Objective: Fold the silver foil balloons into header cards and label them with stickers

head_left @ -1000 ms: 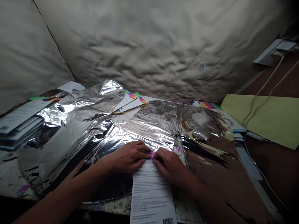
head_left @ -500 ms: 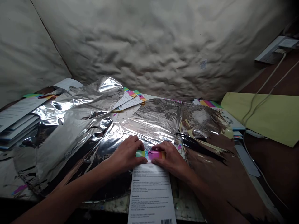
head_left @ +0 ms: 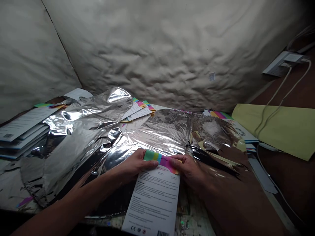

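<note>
While hands (head_left: 133,165) (head_left: 187,168) hold leaflet (head_left: 154,200), crumpled foil (head_left: 157,137) lies around.

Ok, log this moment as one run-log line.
left hand: grips printed sheet | right hand: grips same sheet | beneath: silver foil

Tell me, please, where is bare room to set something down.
Free: the brown surface below the pale yellow sheet, right of the white cable. Crowded: around the left hand and right hand, on silver foil and the printed card.
</note>
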